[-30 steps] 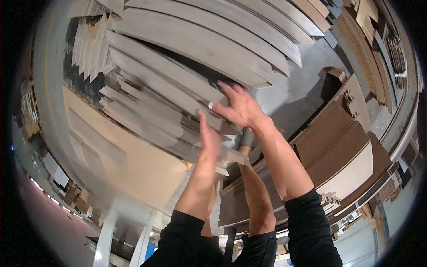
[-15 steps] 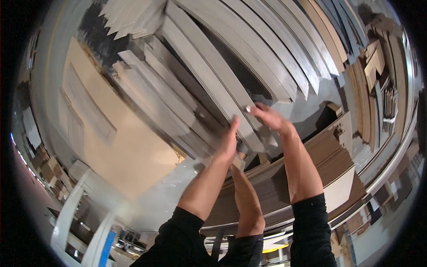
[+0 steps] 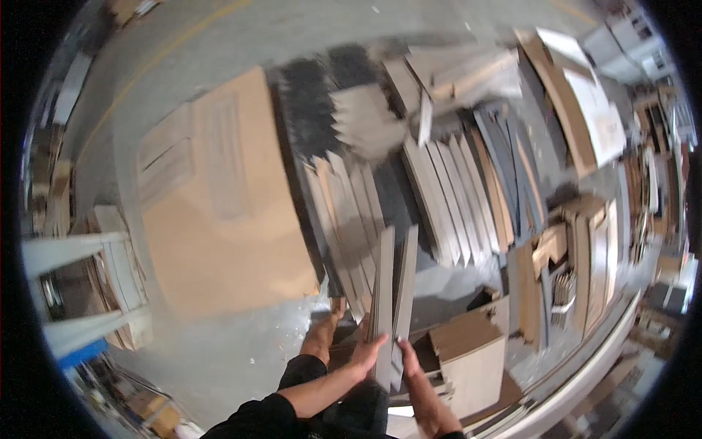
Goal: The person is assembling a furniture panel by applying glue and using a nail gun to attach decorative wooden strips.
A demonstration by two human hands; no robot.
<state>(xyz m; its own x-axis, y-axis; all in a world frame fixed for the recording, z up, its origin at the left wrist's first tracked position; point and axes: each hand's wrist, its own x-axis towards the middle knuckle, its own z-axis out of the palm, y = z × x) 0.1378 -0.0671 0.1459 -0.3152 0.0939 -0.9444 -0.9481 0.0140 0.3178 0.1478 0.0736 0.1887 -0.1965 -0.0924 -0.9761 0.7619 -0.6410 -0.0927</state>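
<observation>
Two long, narrow grey-white strips stand side by side in front of me, tilted away, with a dark gap between them. Closed on the left strip (image 3: 382, 293) near its lower end is my left hand (image 3: 365, 356), its thumb across the front. My right hand (image 3: 410, 360) grips the right strip (image 3: 406, 285) at about the same height. Motion blur softens the fingers, and some are hidden behind the strips. Just beyond lies a row of similar grey-white strips (image 3: 349, 212). Farther right is another row of strips (image 3: 442, 197) with pointed ends.
A large tan sheet (image 3: 248, 256) lies on the left, with grey panels (image 3: 223, 154) on it. A brown-topped box (image 3: 468, 340) stands close by on my right. Dark grey strips (image 3: 512, 175) and a cardboard sheet (image 3: 559, 102) lie farther right. A white frame (image 3: 80, 252) stands at the left.
My view has pulled back and turned, showing more floor. The strips between my hands have come up off the pile and closer to my body. Both hands are now closed on them.
</observation>
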